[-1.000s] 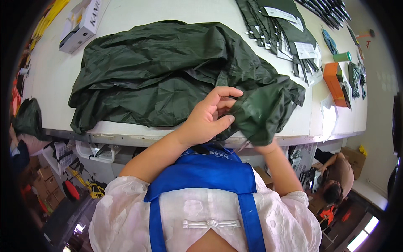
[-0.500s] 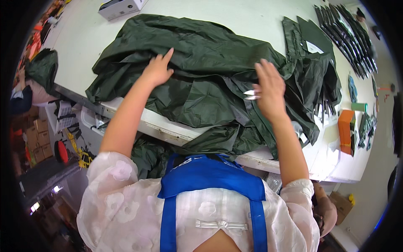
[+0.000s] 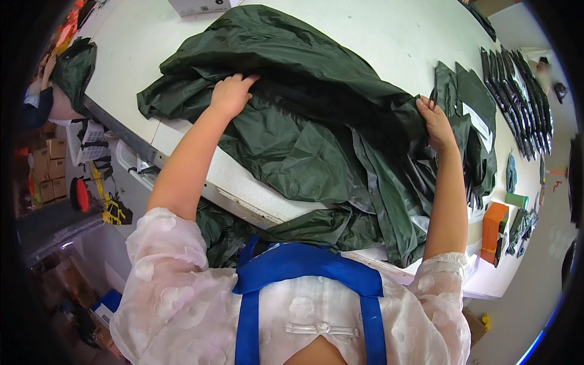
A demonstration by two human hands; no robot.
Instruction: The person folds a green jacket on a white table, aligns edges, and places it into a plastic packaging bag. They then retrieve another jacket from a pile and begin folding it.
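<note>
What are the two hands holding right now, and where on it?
Both hold the dark green fabric sheet spread on the white table. The left hand grips a fold near its far left part; the right hand grips its bunched right edge.

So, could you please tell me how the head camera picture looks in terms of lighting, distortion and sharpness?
In the head view, light is bright and even on the white table; the dark green fabric shows soft sheen, no harsh glare. Fisheye bends the table edge and blackens the corners. The left hand and right hand look sharp; the rim areas are dim and softer.
</note>
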